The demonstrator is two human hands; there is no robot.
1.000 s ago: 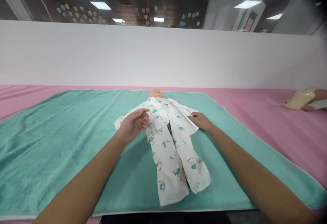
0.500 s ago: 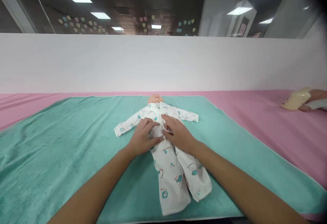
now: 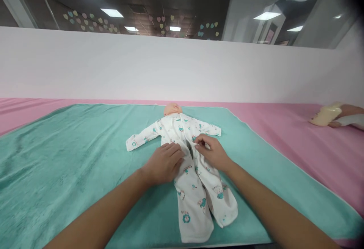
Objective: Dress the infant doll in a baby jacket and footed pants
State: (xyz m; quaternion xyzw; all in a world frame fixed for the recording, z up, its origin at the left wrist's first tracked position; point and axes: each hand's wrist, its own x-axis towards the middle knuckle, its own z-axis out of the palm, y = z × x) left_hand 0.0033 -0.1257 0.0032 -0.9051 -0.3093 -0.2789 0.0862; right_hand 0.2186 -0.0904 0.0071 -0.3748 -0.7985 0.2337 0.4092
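Observation:
A baby doll (image 3: pixel 172 108) lies on its back in a white long-sleeved romper (image 3: pixel 196 211) printed with small animals, its legs towards me. Across the hip on the left side of the romper, my left hand (image 3: pixel 166 162) is curled with its fingertips closed on the cloth. My right hand (image 3: pixel 214 152) pinches the front edge of the other side between thumb and forefinger. Between the hands the front of the romper is parted, with a dark gap at the crotch. Both sleeves are stretched out sideways on the green blanket (image 3: pixel 93 158).
Under the blanket is a pink cover (image 3: pixel 307 154) on the surface. At the far right lies a cream-coloured foot-like shape (image 3: pixel 325 115) beside a skin-toned form, partly out of view. A white wall (image 3: pixel 170 71) with glass above it closes off the back.
My hands have moved apart and slightly towards me. The right hand has drawn its side of the romper's front to the right, and the upper chest now lies flatter and uncovered by my fingers.

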